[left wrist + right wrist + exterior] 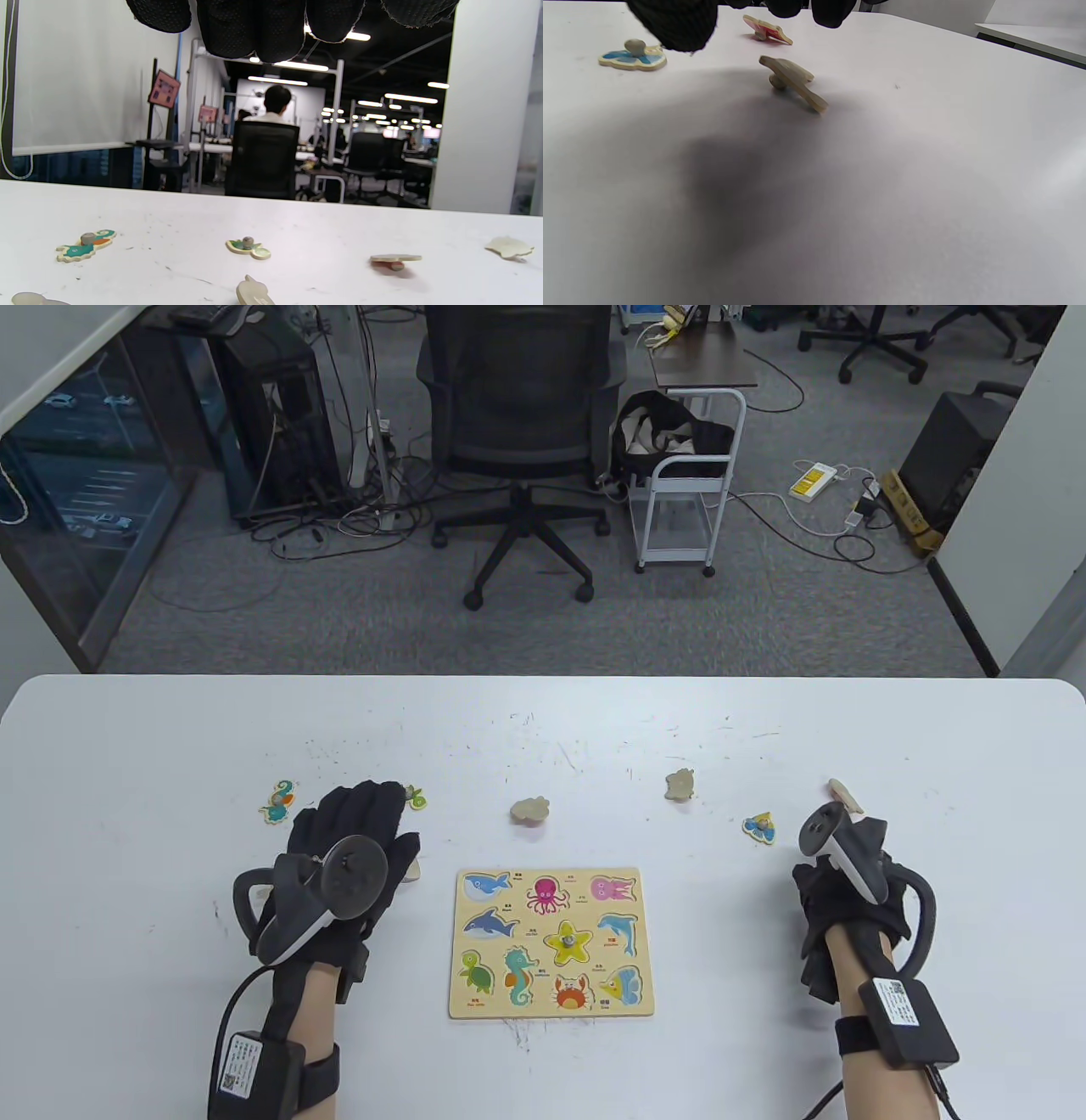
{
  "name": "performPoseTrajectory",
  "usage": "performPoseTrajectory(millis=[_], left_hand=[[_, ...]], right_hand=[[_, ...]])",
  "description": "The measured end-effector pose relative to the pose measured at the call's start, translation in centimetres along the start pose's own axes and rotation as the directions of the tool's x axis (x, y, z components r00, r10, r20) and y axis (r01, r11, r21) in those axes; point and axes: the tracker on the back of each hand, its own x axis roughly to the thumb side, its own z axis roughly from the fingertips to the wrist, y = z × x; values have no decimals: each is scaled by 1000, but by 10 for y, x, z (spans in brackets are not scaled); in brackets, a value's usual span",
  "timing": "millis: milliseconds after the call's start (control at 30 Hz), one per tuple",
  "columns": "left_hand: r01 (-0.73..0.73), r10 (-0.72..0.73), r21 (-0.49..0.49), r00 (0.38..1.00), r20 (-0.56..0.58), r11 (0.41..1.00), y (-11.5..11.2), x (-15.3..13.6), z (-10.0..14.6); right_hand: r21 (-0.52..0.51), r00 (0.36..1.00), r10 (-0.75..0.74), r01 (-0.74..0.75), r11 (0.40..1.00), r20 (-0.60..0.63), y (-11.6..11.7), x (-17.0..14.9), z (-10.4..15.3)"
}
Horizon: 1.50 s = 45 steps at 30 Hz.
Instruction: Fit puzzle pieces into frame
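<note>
The wooden puzzle frame [551,997] lies at the table's front centre, with a yellow star piece [568,940] set in its middle. My left hand [356,836] is spread flat just left of the frame and holds nothing; its fingertips [254,29] hang over the table. A seahorse piece [278,802] and a turtle piece [416,796] lie by its fingers. My right hand [840,891] hovers right of the frame, loosely open and empty. A blue fish piece [759,827] and a face-down piece [842,791] lie just beyond it, and the face-down piece is tilted on its knob in the right wrist view [793,80].
Two more face-down pieces lie beyond the frame, one [531,810] and another [680,785]. Another piece [413,872] peeks out from under my left hand. An office chair [517,432] and a white cart [687,500] stand past the table's far edge.
</note>
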Motion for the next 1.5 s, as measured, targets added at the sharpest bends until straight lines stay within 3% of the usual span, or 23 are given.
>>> performPoseTrajectory(millis=[133,267,833,1067,1200,1300,1500], left_hand=[[9,-9,-17,1000,0,1000,-3,1,-2],[17,-17,-30,1000,0,999,-5,2,-3],[17,-17,-47,1000,-3,999,-7,3,-4],[14,-14,-55,1000,1,998,-7,4,-5],[8,-8,-57,1000,5,998,-8,4,-6],[-6,6,-58,1000,11,998,-7,5,-6],[-84,86,-35,996,28,996,-4,11,-4]], right_hand=[[-4,998,52,-52,999,-41,11,-4,-4],[20,999,3,-2,1000,-35,19,-8,-10],[-182,995,-19,0,983,-99,28,-10,-6],[-210,985,-149,127,969,-91,21,-26,-4],[-221,973,-229,217,951,-30,7,-33,4],[-227,954,-286,299,927,90,-12,-33,20],[-203,874,-326,415,887,360,-54,-9,73]])
